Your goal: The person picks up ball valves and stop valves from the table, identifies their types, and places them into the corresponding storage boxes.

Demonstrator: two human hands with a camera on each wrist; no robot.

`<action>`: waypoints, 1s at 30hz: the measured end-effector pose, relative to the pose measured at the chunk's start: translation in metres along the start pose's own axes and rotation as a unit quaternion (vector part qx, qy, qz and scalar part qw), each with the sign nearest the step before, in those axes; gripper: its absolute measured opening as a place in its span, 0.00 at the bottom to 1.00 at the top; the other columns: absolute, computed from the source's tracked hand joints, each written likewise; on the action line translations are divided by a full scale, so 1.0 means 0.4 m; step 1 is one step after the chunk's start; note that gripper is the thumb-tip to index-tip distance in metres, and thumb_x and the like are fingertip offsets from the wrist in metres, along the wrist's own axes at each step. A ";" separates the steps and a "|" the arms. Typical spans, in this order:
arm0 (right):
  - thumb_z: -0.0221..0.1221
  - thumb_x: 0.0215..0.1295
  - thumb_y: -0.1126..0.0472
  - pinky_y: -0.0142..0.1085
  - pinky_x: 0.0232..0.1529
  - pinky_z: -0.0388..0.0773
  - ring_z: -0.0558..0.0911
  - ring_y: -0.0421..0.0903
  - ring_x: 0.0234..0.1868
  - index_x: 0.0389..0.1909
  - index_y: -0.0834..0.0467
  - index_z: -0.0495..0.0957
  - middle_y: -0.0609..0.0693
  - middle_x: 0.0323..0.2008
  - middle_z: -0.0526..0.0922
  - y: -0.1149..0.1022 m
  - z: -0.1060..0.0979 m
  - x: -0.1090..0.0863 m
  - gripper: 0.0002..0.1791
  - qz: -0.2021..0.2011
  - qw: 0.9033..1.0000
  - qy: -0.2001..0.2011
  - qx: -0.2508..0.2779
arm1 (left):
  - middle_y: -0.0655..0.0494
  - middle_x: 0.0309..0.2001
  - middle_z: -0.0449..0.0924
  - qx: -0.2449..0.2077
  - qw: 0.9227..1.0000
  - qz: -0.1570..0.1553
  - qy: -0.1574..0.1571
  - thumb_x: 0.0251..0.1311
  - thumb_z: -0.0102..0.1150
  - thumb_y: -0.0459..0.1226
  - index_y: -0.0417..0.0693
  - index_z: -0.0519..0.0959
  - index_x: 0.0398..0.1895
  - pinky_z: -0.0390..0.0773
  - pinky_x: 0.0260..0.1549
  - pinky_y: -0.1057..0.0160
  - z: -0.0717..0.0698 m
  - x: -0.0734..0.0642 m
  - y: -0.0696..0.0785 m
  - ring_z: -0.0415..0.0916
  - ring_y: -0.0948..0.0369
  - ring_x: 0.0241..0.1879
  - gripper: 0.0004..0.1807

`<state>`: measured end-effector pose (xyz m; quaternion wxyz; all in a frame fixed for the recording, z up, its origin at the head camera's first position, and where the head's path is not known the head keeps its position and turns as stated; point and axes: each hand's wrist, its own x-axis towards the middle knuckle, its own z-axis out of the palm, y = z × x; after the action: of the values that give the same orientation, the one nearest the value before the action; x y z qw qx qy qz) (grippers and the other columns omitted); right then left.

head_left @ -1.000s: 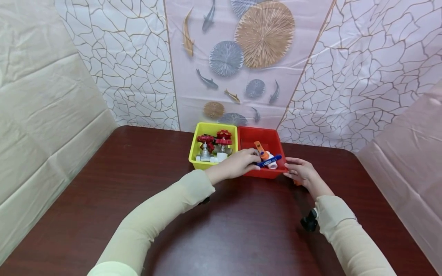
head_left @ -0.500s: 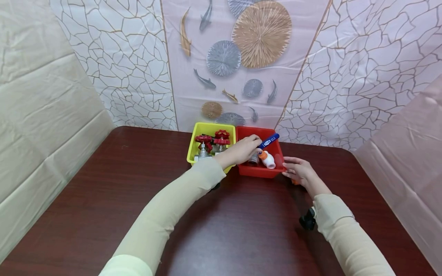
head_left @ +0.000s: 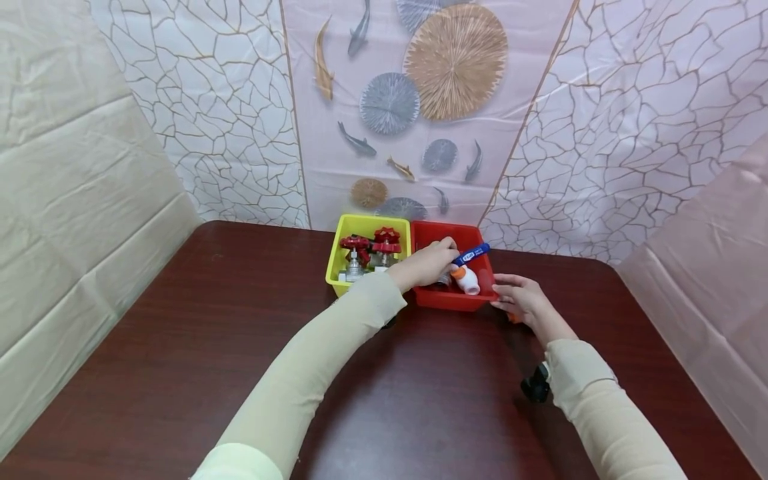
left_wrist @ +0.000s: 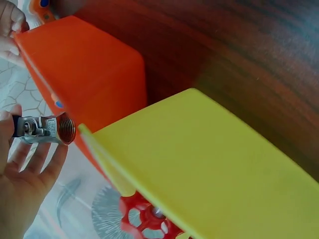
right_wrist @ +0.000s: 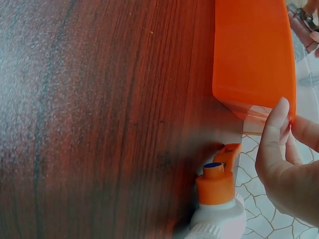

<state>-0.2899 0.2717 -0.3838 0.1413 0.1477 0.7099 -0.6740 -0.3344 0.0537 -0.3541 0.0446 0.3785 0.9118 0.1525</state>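
My left hand (head_left: pixel 427 263) holds a metal ball valve (left_wrist: pixel 44 130) at the red box (head_left: pixel 453 301). The valve's blue lever (head_left: pixel 472 255) points up and to the right. In the left wrist view, its threaded end faces away from the palm. Inside the red box lies a white plastic valve (head_left: pixel 468 283) with an orange handle. My right hand (head_left: pixel 522 298) pinches the box's right front corner, thumb and fingers on either side of the rim. Another white valve with an orange top (right_wrist: pixel 215 191) rests on the table beside that corner, mostly hidden by my right hand in the head view.
Touching the red box on its left is a yellow box (head_left: pixel 332 270). It contains metal valves with red handwheels (head_left: pixel 387 240). Both boxes stand at the back edge of the dark wooden table (head_left: pixel 420 400), against a patterned cloth backdrop (head_left: pixel 240 113).
The blue-levered valve has been raised from lying across the red box's front and tilted. My left hand has moved slightly right with it. My right hand stays at the box corner.
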 end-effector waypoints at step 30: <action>0.53 0.67 0.67 0.32 0.40 0.82 0.82 0.36 0.28 0.70 0.64 0.54 0.50 0.42 0.75 -0.002 0.002 -0.002 0.32 -0.002 1.000 0.003 -0.020 | 0.52 0.65 0.68 -0.005 0.997 -0.027 -0.076 0.68 0.48 0.46 0.51 0.64 0.68 0.65 0.65 0.60 0.071 0.003 -0.026 0.66 0.58 0.65 0.27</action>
<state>-0.2894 0.2710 -0.3828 0.1406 0.1451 0.7237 -0.6599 -0.3370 0.0546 -0.3845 0.1200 0.3639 0.9150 0.1263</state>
